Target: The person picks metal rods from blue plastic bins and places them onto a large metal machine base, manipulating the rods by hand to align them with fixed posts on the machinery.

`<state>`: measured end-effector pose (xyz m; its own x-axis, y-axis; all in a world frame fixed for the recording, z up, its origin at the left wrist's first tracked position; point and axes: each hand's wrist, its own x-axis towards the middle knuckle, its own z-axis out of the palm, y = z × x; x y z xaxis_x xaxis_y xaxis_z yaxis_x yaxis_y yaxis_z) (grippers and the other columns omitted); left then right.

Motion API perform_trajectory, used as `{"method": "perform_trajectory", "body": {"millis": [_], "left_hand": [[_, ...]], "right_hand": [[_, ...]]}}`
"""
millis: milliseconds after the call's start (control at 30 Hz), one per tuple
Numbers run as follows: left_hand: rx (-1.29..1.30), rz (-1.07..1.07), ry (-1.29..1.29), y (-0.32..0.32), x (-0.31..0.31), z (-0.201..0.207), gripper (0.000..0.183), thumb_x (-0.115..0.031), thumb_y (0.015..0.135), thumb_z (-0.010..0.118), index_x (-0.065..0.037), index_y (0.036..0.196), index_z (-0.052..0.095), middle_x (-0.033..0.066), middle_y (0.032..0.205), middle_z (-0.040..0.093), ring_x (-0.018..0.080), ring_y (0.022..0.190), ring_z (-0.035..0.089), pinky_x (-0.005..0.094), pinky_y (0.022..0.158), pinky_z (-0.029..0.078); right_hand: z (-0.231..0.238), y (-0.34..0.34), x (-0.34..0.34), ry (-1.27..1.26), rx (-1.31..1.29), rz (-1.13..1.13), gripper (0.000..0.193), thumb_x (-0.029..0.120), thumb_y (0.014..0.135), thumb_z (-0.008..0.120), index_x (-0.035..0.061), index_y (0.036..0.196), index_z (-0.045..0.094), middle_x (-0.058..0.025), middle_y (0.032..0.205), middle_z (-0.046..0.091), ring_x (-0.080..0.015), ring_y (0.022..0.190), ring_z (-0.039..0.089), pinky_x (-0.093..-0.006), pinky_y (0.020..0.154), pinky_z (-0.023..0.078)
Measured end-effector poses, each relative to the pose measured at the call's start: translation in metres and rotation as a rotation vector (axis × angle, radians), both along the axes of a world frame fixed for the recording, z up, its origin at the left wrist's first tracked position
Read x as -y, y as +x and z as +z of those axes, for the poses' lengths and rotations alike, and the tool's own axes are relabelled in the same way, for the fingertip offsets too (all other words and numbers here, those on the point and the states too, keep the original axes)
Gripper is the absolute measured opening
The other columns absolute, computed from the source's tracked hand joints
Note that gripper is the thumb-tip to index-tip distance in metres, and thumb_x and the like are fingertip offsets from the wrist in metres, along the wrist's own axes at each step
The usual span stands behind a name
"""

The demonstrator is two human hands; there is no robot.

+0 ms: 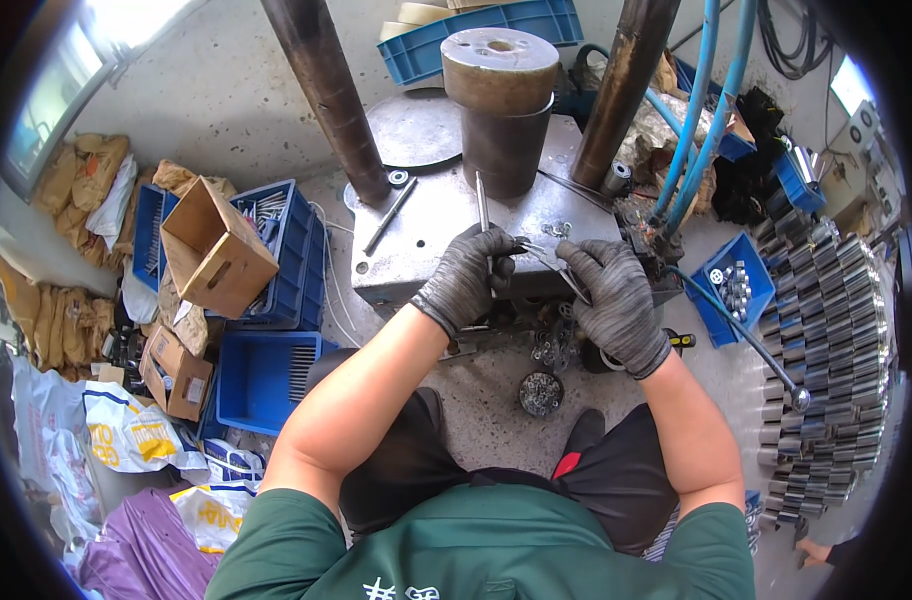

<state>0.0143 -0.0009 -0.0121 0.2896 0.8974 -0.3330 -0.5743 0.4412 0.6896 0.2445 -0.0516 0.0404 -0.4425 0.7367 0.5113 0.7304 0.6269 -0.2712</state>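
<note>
In a grey glove, my left hand (464, 275) is closed around a slim metal rod (482, 205) that stands nearly upright above the steel press table (436, 245). My right hand (614, 300), gloved too, grips a pair of pliers (550, 262). Their tips point at the rod beside my left fingers; whether they hold a small ring there is too fine to tell. Several small metal rings (556, 229) lie on the table just beyond the pliers. Farther left on it rest a second rod (390, 215) and a round washer-like part (398, 178).
A thick steel cylinder (504, 145) stands on the table between two dark columns (328, 100). Blue crates (294, 270) and a cardboard box (216, 250) are at left. Metal tubes (831, 360) are stacked right, near a ball-ended lever (746, 340). Another person's hand (814, 551) shows at lower right.
</note>
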Motion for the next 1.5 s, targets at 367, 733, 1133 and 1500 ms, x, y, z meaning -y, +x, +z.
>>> {"method": "perform_trajectory", "body": {"millis": [367,733,1133,1500], "left_hand": [[-0.028,-0.053,0.060,0.004,0.002,0.007,0.011,-0.010,0.093,0.065,-0.009,0.099,0.056,0.0002,0.077,0.057,0.0078,0.059,0.055,0.0199,0.047,0.042],[-0.448,-0.076,0.387,0.015,0.015,0.017,0.031,-0.019,0.101,0.061,-0.001,0.127,0.064,0.0039,0.099,0.071,0.0063,0.064,0.056,0.0205,0.054,0.045],[-0.831,-0.079,0.820,0.042,0.014,0.009,0.029,-0.011,0.098,0.069,0.002,0.123,0.070,0.0138,0.111,0.075,0.0197,0.103,0.070,0.0347,0.097,0.054],[-0.768,-0.177,0.859,0.035,0.008,0.008,0.030,-0.015,0.093,0.065,0.005,0.115,0.070,0.0093,0.094,0.073,0.0181,0.087,0.066,0.0326,0.085,0.053]], "right_hand": [[0.004,0.001,-0.001,0.043,0.042,-0.010,0.056,-0.002,0.067,0.068,0.0077,0.122,0.071,-0.0171,0.109,0.069,-0.0390,0.100,0.063,-0.0491,0.091,0.051],[0.003,0.041,-0.006,-0.280,-0.373,-0.156,0.045,-0.003,0.085,0.062,0.0003,0.129,0.067,-0.0153,0.104,0.072,-0.0235,0.095,0.071,-0.0357,0.087,0.057],[0.027,0.097,0.016,-0.588,-0.419,-0.045,0.053,0.010,0.084,0.071,0.0021,0.136,0.066,-0.0188,0.127,0.072,-0.0228,0.118,0.068,-0.0357,0.105,0.052],[0.012,0.118,0.012,-0.594,-0.206,-0.049,0.058,0.017,0.076,0.065,0.0117,0.134,0.068,-0.0228,0.101,0.075,-0.0321,0.086,0.074,-0.0406,0.085,0.058]]}}
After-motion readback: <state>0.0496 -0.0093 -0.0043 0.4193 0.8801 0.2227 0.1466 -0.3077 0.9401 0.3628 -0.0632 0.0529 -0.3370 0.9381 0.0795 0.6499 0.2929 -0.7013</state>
